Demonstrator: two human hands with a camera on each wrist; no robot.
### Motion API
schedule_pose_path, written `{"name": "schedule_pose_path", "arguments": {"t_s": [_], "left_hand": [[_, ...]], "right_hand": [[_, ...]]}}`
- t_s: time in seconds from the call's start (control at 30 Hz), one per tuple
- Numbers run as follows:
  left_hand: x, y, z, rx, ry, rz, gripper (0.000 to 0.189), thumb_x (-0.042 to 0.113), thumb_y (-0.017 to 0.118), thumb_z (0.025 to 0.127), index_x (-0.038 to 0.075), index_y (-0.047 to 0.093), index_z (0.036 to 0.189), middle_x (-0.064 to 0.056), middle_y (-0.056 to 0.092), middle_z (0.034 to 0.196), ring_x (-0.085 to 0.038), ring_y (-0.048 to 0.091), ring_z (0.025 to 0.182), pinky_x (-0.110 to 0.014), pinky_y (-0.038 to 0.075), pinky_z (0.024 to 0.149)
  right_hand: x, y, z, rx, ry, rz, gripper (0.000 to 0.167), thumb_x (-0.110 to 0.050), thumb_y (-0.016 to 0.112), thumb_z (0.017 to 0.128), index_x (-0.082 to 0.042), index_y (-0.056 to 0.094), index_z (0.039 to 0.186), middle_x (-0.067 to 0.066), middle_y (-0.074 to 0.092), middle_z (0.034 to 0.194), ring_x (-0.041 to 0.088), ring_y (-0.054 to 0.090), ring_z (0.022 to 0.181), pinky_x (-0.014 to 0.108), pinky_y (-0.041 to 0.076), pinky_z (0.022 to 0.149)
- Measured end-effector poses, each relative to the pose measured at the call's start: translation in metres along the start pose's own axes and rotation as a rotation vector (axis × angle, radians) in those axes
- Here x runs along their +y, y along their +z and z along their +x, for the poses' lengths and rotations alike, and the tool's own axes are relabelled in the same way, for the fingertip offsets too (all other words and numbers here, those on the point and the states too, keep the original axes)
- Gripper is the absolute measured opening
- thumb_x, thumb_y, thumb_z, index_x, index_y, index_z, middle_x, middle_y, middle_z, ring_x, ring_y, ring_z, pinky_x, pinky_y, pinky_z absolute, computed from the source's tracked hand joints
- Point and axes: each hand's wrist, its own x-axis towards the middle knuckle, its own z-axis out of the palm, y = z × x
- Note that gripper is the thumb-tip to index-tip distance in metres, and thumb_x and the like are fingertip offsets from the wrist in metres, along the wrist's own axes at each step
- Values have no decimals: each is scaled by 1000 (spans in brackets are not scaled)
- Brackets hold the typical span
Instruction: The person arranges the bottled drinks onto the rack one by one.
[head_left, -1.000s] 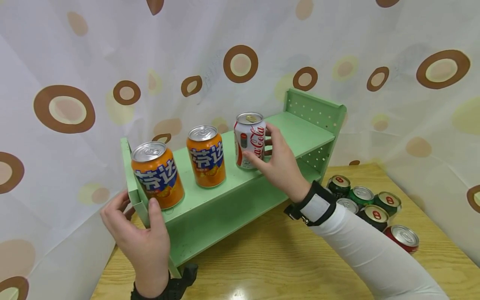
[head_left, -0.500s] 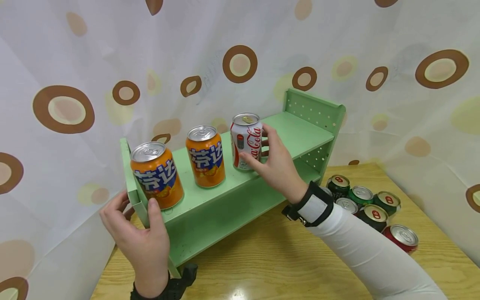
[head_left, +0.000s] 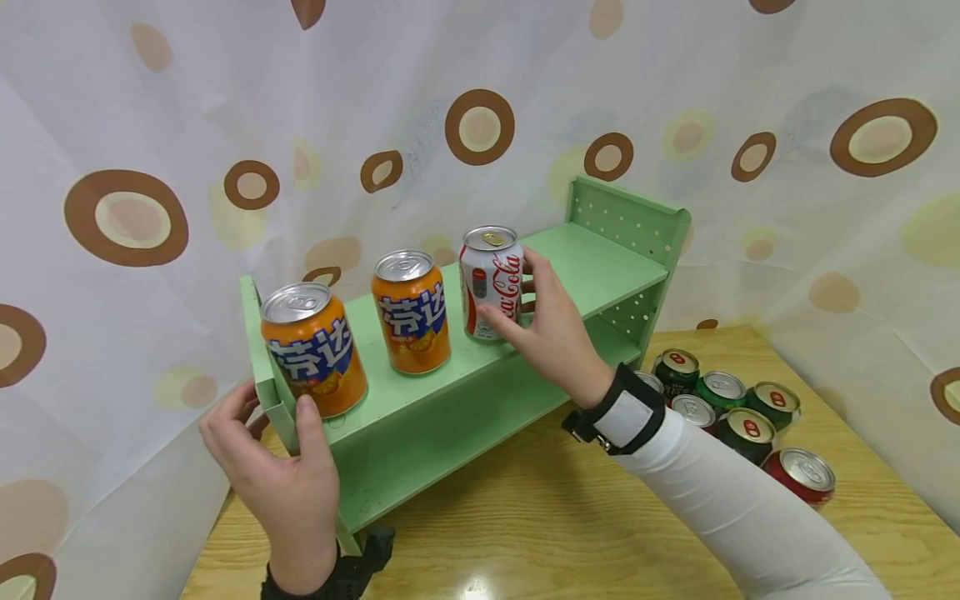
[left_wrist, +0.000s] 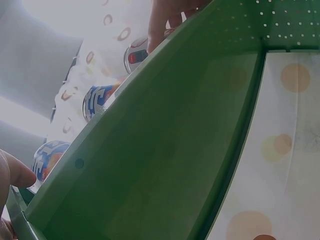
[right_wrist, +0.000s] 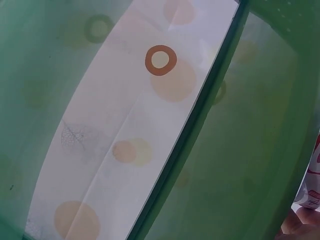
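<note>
On the top board of a green two-tier shelf (head_left: pixel 405 454), my right hand (head_left: pixel 558 333) holds a white and red Coca-Cola can (head_left: pixel 489 279) upright, thumb in front and fingers at its right side. My left hand (head_left: pixel 281 483) grips the shelf's left end panel, its thumb at the front close to the leftmost orange soda can (head_left: pixel 318 358). A second orange soda can (head_left: pixel 412 325) stands between that one and the Coca-Cola can, apart from both. In the right wrist view, only a sliver of the Coca-Cola can (right_wrist: pixel 311 185) shows past the shelf edge.
Several green, dark and red cans (head_left: pixel 750 425) stand grouped on the wooden table (head_left: pixel 525 517), right of the shelf. A perforated end panel (head_left: pixel 622 212) closes the shelf's right side. A patterned sheet (head_left: pixel 315 75) hangs behind it.
My right hand has shifted the Coca-Cola can slightly left along the top board, towards the orange cans. The left hand has kept its place on the shelf.
</note>
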Motion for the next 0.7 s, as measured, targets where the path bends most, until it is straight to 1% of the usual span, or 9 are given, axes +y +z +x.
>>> {"name": "schedule_pose_path", "arguments": {"t_s": [0.13,0.27,0.43,0.5,0.63,0.7], "left_hand": [[0,1,0,8,16,-16,43,5,62,93,-1,51,134,4,46,127,-8,45,121,-24,41,98],[-1,2,-1,12,18,-21,43,4,62,93,-1,51,134,-3,48,127,-8,46,120,-24,41,98],[-2,0,0,6,2,-14,44,6,62,94,0,51,135,5,46,127,-9,46,121,-24,40,98],[-2,0,0,8,4,-17,43,6,62,93,0,51,135,6,46,127,-10,46,121,-25,41,98],[-2,0,0,11,11,-22,43,5,62,93,1,51,134,2,47,126,-10,46,121,-25,41,98],[-2,0,0,10,7,-18,43,5,62,93,0,51,134,4,47,126,-10,46,121,-24,41,98]], "right_hand": [[0,-1,-2,-11,0,-5,82,-29,75,94,-8,27,159,14,50,140,29,55,120,44,55,96],[0,-6,-2,-43,-18,-44,84,-29,75,94,-9,26,160,14,51,142,29,55,124,44,54,99],[3,-19,-4,-67,-22,-111,93,-32,76,94,-11,18,164,15,49,149,33,55,130,48,51,106],[7,-25,-6,-61,-15,-136,95,-32,76,94,-11,15,165,16,48,151,35,56,131,49,50,107],[16,-39,-11,-37,-6,-171,93,-32,75,95,-12,16,164,15,49,151,36,57,131,51,50,107],[21,-47,-13,-24,-2,-178,91,-31,74,95,-12,18,164,15,49,150,37,56,132,52,49,106]]}}
